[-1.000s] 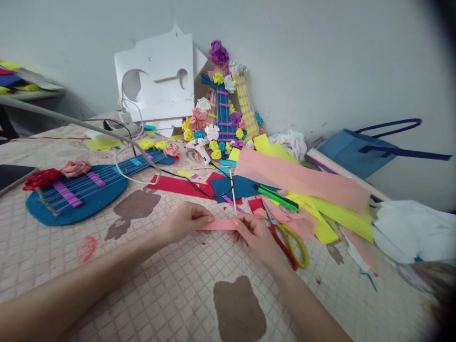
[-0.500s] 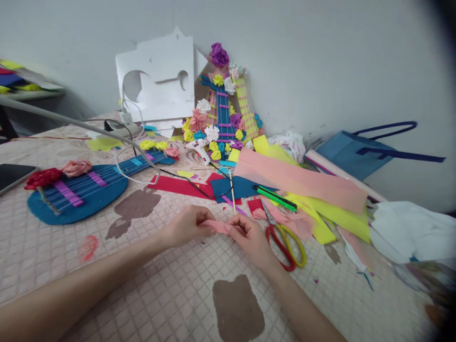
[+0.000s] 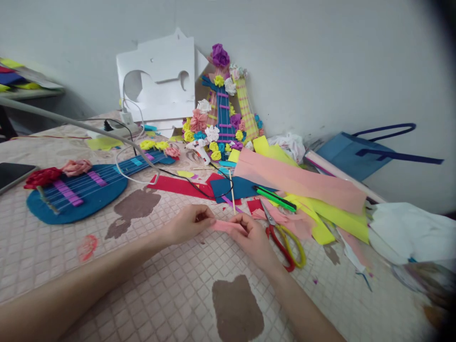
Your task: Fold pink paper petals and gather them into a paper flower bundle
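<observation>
A short pink paper strip (image 3: 225, 225) is stretched between my two hands just above the patterned table cover (image 3: 171, 294). My left hand (image 3: 188, 222) pinches its left end with thumb and fingers closed. My right hand (image 3: 251, 235) grips the right end, fingers curled over it. Red and yellow scissors (image 3: 285, 237) lie right beside my right hand. A thin wooden stick (image 3: 232, 191) rests just beyond the strip.
A blue paper guitar (image 3: 81, 187) with paper roses lies at left, a phone (image 3: 12, 175) at the far left edge. Pink and yellow sheets (image 3: 302, 183), a green marker (image 3: 276, 197), a glue gun (image 3: 197, 148), cables, decorated guitars against the wall and a blue bag (image 3: 356, 149) crowd the back and right.
The strip looked longer and flat a second ago; my hands then came closer together and now hold it a little shorter and bunched, in nearly the same spot.
</observation>
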A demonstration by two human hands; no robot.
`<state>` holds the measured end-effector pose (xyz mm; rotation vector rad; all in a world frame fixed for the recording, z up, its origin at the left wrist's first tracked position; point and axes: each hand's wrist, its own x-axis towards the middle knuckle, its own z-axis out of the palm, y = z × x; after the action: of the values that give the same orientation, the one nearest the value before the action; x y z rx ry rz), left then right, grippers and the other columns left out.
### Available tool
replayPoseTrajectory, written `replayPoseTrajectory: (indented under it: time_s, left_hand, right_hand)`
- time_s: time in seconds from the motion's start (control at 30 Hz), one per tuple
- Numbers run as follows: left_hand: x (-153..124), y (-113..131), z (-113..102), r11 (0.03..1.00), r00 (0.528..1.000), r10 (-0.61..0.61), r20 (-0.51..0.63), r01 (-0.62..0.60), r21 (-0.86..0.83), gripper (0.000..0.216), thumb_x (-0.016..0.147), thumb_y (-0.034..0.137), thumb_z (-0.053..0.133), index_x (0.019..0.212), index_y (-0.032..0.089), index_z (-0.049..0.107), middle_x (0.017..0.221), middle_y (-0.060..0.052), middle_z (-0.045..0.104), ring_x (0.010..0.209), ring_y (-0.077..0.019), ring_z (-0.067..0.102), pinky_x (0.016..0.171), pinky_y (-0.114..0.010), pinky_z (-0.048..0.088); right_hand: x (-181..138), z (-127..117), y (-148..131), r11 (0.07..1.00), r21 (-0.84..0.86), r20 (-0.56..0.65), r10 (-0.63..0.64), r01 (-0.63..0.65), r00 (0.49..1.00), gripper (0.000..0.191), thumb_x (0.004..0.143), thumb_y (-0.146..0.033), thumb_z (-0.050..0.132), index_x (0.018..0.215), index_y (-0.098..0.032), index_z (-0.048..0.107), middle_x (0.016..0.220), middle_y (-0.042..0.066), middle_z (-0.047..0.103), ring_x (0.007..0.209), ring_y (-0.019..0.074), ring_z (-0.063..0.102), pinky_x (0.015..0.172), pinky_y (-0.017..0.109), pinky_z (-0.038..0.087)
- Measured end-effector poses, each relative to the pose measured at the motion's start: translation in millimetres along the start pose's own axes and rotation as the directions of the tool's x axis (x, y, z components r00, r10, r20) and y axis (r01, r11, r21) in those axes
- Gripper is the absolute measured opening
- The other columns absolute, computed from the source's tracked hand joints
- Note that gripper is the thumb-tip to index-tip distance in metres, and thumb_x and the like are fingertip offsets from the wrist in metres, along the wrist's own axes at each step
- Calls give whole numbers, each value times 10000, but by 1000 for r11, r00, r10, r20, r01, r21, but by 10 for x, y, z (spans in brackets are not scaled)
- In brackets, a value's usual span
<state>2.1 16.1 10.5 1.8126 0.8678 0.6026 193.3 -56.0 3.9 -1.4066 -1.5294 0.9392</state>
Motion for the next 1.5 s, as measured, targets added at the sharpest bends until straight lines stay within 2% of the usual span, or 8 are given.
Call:
replayPoseTrajectory:
  time_s: [0.3,0.43,0.57,0.8,0.97,1.13,1.33,1.5]
  left_hand:
    - [-7,-71,-208,995,997,-76,5,76,-70,287,764,421,571,692,143,558,577,36,488,530,-82,423,491,-193,322]
    - [-20,-90,-234,988,990,-138,-8,137,-73,329,775,473,556,703,152,551,557,41,459,502,-77,399,454,-182,287]
    - [98,65,-150,994,994,-101,-51,98,-54,314,765,450,564,691,145,562,579,32,480,536,-85,437,485,-187,333]
    - [849,557,579,994,994,103,-29,-102,51,232,775,334,559,720,122,633,620,-6,593,574,-109,517,514,-203,385]
    - [1110,547,1052,980,993,100,-61,-88,177,109,739,208,566,736,144,654,686,-20,651,628,-135,576,553,-216,400]
    - [1009,350,1111,939,989,82,-119,-37,341,94,748,177,542,737,160,634,706,-35,656,629,-163,582,580,-250,394]
    - [1006,293,1114,897,988,105,-118,-43,440,95,763,188,528,753,161,618,746,-50,663,652,-177,590,580,-262,379]
    - [1023,293,1128,876,988,109,-112,-42,480,85,747,167,542,776,165,622,775,-50,679,703,-185,611,603,-260,391]
  right_hand:
    - [-4,-429,64,998,-57,-142,13,-22,990,185,821,-371,562,801,-188,572,699,8,607,636,142,547,585,257,428]
    - [-148,-857,142,961,-274,-286,-35,-47,958,223,836,-405,521,794,-191,567,706,22,615,648,162,564,622,290,440]
    - [-380,-1108,303,801,-574,-292,-10,-167,956,221,792,-426,563,827,-209,542,728,20,600,647,181,561,580,295,419]
    - [-527,-1018,455,653,-726,-251,39,-215,967,196,786,-369,541,858,-212,448,751,20,572,639,188,543,524,270,341]
    - [-523,-969,376,610,-755,-266,49,-240,963,270,803,-371,533,1002,-205,459,826,39,614,700,212,590,528,267,327]
    - [-523,-915,358,562,-793,-274,16,-235,962,383,804,-378,546,1130,-205,444,994,93,639,872,267,619,588,297,377]
    - [-569,-943,348,588,-724,-399,68,-360,914,326,770,-404,556,1027,-223,471,830,30,637,659,209,603,517,268,335]
    - [-633,-1123,385,648,-625,-619,-73,-435,782,381,715,-485,601,954,-214,480,735,14,598,572,183,554,515,274,351]
